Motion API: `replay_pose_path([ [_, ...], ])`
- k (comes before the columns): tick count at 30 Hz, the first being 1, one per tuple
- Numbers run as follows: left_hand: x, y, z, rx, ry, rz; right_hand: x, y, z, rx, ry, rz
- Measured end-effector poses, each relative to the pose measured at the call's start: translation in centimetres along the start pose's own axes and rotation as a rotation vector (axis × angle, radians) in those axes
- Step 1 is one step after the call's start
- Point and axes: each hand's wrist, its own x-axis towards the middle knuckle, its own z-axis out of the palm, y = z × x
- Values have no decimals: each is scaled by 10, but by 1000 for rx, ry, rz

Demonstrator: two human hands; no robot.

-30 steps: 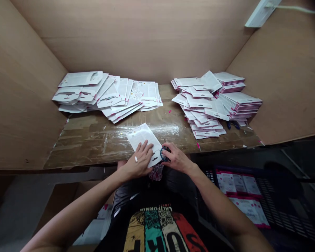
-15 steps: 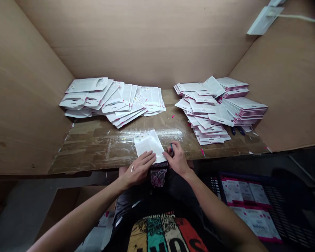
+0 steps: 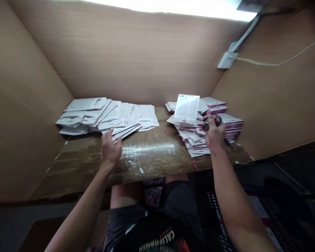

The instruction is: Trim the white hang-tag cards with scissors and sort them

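My left hand (image 3: 111,147) has its fingers apart at the front edge of the left pile of white packets (image 3: 123,122); nothing shows in its grip. Over the right pile of packets (image 3: 195,140), my right hand (image 3: 215,131) is closed around dark-handled scissors (image 3: 217,121), blurred by motion. Just left of that hand, a white packet (image 3: 187,108) lies at the top of the right pile, its printed face up and its slotted end toward me. Whether my right fingers touch this packet is hard to tell.
Cardboard walls (image 3: 136,56) enclose the brown taped table (image 3: 89,168) at the back and sides. A white socket box (image 3: 228,59) with a cable hangs at the back right. Pink and white scraps lie on the table. A dark crate (image 3: 278,217) stands below right.
The packet that lay under my hands at the front is gone from there, and one now lies on the right pile. My left hand moved to the left pile, my right hand to the right pile.
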Motion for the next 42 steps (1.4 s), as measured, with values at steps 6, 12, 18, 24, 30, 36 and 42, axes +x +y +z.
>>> replay_pose_path([
  [6, -64, 53, -12, -622, -667, -272, -104, 0, 16, 584, -263, 435],
  [12, -91, 113, -3, -773, -851, -310, -145, -14, 34, 773, -431, 632],
  [18, -90, 114, 1, -748, -847, -344, -152, -18, 34, 813, -507, 648],
  [24, -95, 104, -4, -762, -925, -307, -157, -12, 42, 820, -498, 701],
  [30, -56, 16, -23, -470, -397, -578, -144, -9, 20, 802, -348, 684],
  [36, 35, -51, -23, -456, -19, -844, -160, -11, 38, 771, -516, 765],
  [42, 67, -41, 9, -649, 33, -1013, -168, -9, 55, 737, -514, 750],
])
